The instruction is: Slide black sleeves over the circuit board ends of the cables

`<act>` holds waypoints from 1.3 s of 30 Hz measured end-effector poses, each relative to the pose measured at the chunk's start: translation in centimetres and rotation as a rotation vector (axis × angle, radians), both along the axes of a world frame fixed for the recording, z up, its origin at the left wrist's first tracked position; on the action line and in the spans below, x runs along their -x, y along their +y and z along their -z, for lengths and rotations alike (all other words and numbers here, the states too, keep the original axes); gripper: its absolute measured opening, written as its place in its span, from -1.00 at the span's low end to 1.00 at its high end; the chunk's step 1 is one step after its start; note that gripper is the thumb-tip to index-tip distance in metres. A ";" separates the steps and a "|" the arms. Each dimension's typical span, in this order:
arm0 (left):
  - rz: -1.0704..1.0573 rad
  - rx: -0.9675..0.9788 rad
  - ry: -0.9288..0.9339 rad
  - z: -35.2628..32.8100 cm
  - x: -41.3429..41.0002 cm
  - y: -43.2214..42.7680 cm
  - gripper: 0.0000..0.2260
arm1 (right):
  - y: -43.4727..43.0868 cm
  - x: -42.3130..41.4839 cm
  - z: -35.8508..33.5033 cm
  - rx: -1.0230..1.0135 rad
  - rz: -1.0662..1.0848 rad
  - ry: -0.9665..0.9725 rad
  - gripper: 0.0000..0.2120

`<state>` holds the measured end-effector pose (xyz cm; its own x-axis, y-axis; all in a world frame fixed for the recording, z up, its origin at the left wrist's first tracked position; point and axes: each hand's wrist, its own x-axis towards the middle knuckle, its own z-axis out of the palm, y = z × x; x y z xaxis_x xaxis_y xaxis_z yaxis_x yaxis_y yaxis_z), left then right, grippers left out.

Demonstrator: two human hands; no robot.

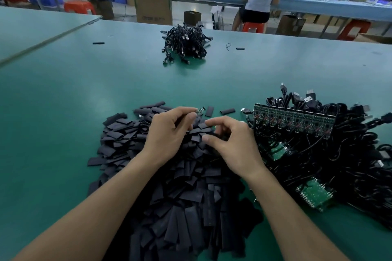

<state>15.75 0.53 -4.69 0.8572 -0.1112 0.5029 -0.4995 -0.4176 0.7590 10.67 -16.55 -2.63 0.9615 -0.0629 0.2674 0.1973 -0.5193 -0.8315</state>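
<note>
From the head camera I see the left hand [167, 133] curled, pinching a small circuit board end [200, 110] between thumb and forefinger, just above the pile of black sleeves [186, 186]. The right hand [233, 144] hovers half-curled over that pile; I cannot tell whether it grips a sleeve. The tangled cables [331, 146] lie beside it on the green table [63, 101].

Left hand [167, 133], right hand [233, 146]: both curled.
</note>
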 end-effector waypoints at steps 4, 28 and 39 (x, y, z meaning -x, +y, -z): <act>0.001 -0.108 -0.010 0.0 0.2 -0.2 -0.71 | 0.0 0.3 0.1 -0.084 -0.007 -0.067 -0.88; -0.019 -0.277 -0.157 -0.1 1.1 -0.4 -0.80 | -1.4 0.7 0.4 -0.433 0.001 -0.099 -0.73; 0.028 -0.173 -0.116 -0.1 1.0 -0.2 -0.79 | -1.5 0.6 1.2 -0.329 0.082 -0.189 -0.77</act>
<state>14.72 0.28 -4.56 0.7898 -0.2277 0.5695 -0.5929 -0.5211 0.6139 10.08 -18.09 -3.85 0.8856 -0.2494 0.3917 0.3315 -0.2513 -0.9094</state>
